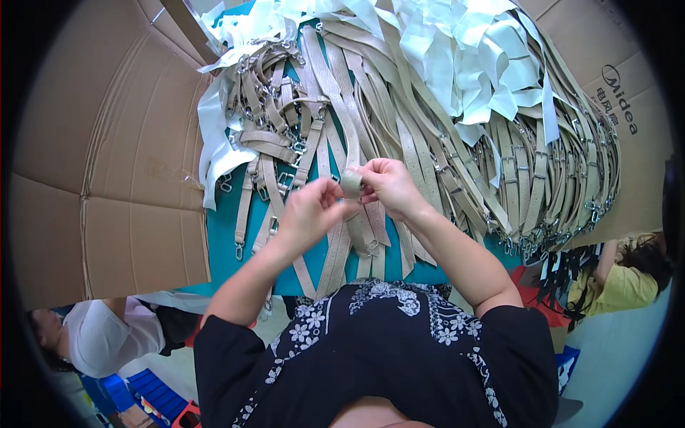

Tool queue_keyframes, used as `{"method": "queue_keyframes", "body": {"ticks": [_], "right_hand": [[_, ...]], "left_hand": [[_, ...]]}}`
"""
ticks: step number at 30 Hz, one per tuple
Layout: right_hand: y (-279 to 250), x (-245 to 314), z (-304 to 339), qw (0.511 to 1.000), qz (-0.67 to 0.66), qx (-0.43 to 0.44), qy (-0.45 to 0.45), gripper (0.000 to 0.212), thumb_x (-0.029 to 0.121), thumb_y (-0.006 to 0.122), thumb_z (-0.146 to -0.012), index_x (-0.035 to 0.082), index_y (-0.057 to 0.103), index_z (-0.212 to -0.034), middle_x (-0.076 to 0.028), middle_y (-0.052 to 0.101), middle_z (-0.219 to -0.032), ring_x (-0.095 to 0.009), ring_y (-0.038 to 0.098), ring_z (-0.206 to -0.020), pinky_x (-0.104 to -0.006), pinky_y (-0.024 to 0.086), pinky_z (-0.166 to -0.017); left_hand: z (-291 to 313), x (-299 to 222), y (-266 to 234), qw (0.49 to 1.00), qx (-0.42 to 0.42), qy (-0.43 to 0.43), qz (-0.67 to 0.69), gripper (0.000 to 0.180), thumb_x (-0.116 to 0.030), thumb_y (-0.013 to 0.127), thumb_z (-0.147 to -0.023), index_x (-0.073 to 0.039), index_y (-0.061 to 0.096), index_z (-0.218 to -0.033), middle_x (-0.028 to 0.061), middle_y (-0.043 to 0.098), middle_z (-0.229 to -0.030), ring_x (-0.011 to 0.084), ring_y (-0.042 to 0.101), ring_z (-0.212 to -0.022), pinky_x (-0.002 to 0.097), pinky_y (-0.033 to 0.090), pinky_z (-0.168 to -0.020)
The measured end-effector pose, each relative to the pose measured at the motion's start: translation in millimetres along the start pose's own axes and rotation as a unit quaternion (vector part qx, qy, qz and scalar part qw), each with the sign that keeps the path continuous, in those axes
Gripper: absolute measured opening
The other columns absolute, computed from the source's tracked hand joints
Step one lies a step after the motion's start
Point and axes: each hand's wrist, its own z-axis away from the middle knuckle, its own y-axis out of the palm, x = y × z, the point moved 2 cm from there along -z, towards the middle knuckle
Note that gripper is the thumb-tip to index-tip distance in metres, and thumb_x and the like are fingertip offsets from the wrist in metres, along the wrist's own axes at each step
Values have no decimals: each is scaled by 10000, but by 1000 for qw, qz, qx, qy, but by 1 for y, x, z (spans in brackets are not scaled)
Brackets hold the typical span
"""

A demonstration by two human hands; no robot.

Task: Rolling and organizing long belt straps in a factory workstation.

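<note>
Between my hands a beige strap point(352, 183) is bent into a short loop, its rest running over the pile. My right hand point(391, 187) pinches this loop from the right, thumb and fingers closed on it. Just left of the loop, my left hand point(312, 214) is curled with thumb and forefinger close together; what they hold, if anything, is too small to make out. Below the hands hang beige strap ends point(367, 239) with a metal buckle. Left of them lies a heap of straps point(267, 135) with silver metal clasps.
A teal table point(225, 246) carries the straps. White sheets point(467, 53) cover the far side, and a dense row of buckled straps point(528, 171) fills the right. Cardboard walls point(143, 164) stand left and right. A person in white point(118, 335) and one in yellow point(624, 289) are nearby.
</note>
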Motion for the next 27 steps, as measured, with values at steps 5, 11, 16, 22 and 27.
{"method": "queue_keyframes", "body": {"ticks": [5, 11, 16, 22, 27], "right_hand": [[-3, 1, -4, 999, -39, -28, 22, 221, 213, 634, -821, 42, 547, -711, -40, 576, -676, -94, 558, -558, -250, 486, -479], [-21, -15, -8, 996, -86, -1, 31, 160, 185, 589, -851, 72, 526, -756, -31, 588, -706, -113, 586, -589, -247, 491, -520], [-40, 6, 8, 994, -97, -19, 40, 167, 239, 476, -917, 74, 476, -885, -62, 596, -779, -141, 608, -610, -256, 492, -507], [-119, 118, 24, 854, 463, -197, -132, 230, 287, 463, -904, 88, 544, -988, -86, 609, -720, -189, 601, -608, -307, 437, -493], [-152, 127, 39, 717, 646, -186, -185, 319, 300, 604, -799, 114, 599, -1058, -146, 616, -764, -317, 593, -713, -376, 458, -635]], "left_hand": [[17, 3, 20, 978, -46, 112, -172, 236, -221, 618, -797, -42, 517, -682, 129, 496, -568, 289, 522, -510, 355, 402, -472], [43, 2, 55, 990, 124, 30, 56, 280, -197, 522, -876, -22, 534, -658, 64, 489, -535, 151, 497, -488, 294, 348, -445], [45, 12, 76, 836, 395, -201, 323, 283, -249, 450, -930, -35, 567, -786, -18, 545, -661, 69, 517, -616, 196, 388, -533], [-118, 67, 44, 909, 60, -119, 396, 311, -292, 384, -935, -36, 556, -970, 50, 592, -780, 125, 561, -637, 272, 478, -593], [-289, 107, 19, 859, -177, -262, 403, 418, -284, 499, -890, 59, 434, -1121, 161, 540, -970, 214, 582, -752, 291, 515, -671]]}}
